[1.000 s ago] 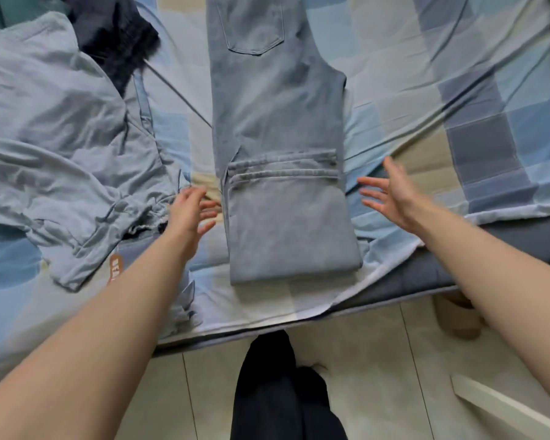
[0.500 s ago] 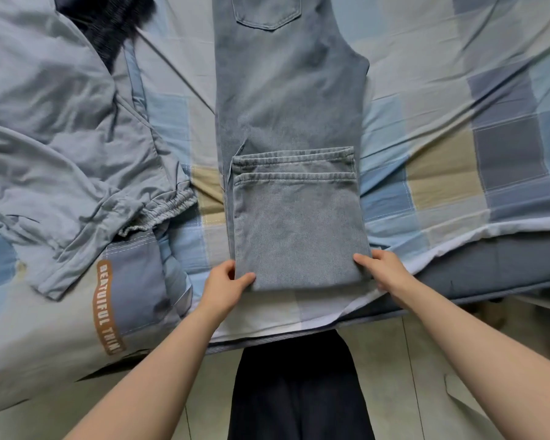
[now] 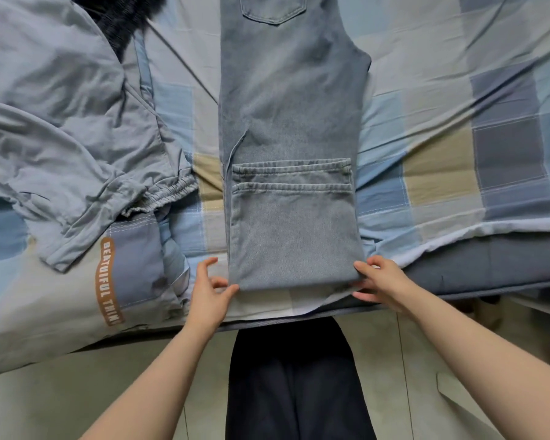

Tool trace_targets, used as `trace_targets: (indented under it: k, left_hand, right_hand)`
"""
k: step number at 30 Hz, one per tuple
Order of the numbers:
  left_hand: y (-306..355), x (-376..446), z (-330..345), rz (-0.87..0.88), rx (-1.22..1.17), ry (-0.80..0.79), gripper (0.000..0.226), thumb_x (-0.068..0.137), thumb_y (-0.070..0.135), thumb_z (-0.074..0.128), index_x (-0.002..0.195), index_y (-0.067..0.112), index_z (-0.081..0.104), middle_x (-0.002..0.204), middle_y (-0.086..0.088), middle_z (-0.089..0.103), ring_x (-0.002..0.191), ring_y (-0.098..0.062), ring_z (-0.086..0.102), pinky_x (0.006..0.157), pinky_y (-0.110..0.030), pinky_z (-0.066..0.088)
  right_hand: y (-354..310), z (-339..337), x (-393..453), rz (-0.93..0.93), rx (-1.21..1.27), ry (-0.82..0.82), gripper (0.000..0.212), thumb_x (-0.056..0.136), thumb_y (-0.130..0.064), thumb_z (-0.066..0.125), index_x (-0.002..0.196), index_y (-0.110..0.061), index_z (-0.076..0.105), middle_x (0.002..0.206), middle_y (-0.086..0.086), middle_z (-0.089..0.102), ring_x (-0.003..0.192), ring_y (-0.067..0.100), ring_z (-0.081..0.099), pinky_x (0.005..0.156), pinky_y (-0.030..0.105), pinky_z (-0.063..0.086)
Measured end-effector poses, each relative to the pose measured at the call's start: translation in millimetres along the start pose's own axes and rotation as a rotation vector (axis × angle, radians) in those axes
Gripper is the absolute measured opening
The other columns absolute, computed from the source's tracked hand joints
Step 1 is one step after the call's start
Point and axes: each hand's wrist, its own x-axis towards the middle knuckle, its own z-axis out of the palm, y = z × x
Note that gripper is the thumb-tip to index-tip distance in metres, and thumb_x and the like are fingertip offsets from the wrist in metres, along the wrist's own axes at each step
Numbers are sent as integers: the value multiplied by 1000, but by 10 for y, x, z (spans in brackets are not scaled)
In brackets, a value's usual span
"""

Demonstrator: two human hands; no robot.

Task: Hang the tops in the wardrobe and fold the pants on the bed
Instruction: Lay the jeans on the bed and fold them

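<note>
Jeans (image 3: 291,236) lie folded between left hand (image 3: 208,295) and right hand (image 3: 383,285).

My bed (image 3: 458,173), under its checked sheet, carries my light blue jeans (image 3: 289,115) folded up at the hems, grey trousers (image 3: 64,128) beside them, and 1 dark garment (image 3: 124,17).

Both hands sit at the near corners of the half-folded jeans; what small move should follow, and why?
Probably lift that near fold and roll it away toward the back pocket. The left hand and right hand each pinch a near corner of the jeans, whose hems already lie folded over the legs, while the upper part is flat and unfolded on the bed.
</note>
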Motion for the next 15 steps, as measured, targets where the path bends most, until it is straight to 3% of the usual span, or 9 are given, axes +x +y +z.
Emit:
trace_targets:
  k: [2, 4, 6, 8, 9, 11, 13, 15]
  left_hand:
    - [8, -28, -54, 224, 281, -77, 72, 82, 6, 70, 139, 35, 36, 84, 3, 58, 82, -15, 58, 75, -29, 44]
    - [14, -28, -119, 406, 522, -149, 76, 81, 5, 70, 142, 37, 38, 92, 8, 54, 88, -15, 51, 80, -29, 38]
    - [17, 24, -162, 570, 704, -137, 76, 73, 2, 76, 139, 28, 48, 93, 5, 56, 87, -19, 49, 78, -29, 34]
    - [7, 62, -169, 678, 809, -78, 78, 56, -3, 85, 127, 14, 59, 80, -2, 56, 75, -27, 52, 65, -31, 39]
    - [8, 78, -149, 715, 843, -45, 77, 49, -4, 88, 121, 8, 63, 74, -5, 55, 68, -29, 53, 59, -33, 42]
    - [46, 89, -113, 756, 889, 7, 69, 47, -4, 90, 111, 4, 67, 68, -9, 53, 61, -30, 52, 53, -37, 45]
    - [68, 72, -82, 790, 880, 69, 54, 52, -3, 89, 102, 7, 70, 68, -9, 51, 61, -29, 49, 53, -37, 42]
    - [62, 10, -88, 819, 872, 114, 37, 60, 0, 87, 92, 10, 73, 75, -8, 54, 66, -29, 48, 53, -36, 40]
  right_hand:
    - [-29, 34, -41, -36, -26, 32, 22, 93, -13, 60, 92, -16, 38, 102, 13, 46, 88, 29, 57, 58, 37, 59]
    - [-61, 15, -100, -280, -384, 142, 33, 91, -11, 62, 110, -12, 35, 104, 14, 45, 88, 26, 53, 64, 34, 53]
    - [-84, -15, -158, -628, -774, 84, 49, 91, -14, 61, 129, -8, 31, 113, 9, 45, 100, 21, 50, 80, 29, 40]
    - [-54, -17, -188, -811, -1016, -54, 67, 89, -22, 65, 142, -9, 26, 125, 8, 37, 111, 16, 43, 97, 32, 35]
    - [-19, -16, -166, -874, -1148, -63, 72, 87, -23, 67, 144, -7, 26, 125, 11, 35, 110, 19, 45, 99, 33, 36]
    - [16, -11, -114, -911, -1395, 17, 66, 85, -14, 65, 142, -3, 34, 117, 16, 39, 101, 33, 52, 87, 37, 44]
    - [-19, -34, -94, -978, -1483, 134, 51, 76, -8, 70, 124, -4, 53, 100, 15, 46, 85, 36, 55, 62, 39, 48]
    - [-35, -72, -86, -1090, -1539, 243, 38, 63, -9, 80, 97, -8, 64, 85, 13, 50, 71, 33, 53, 47, 32, 36]
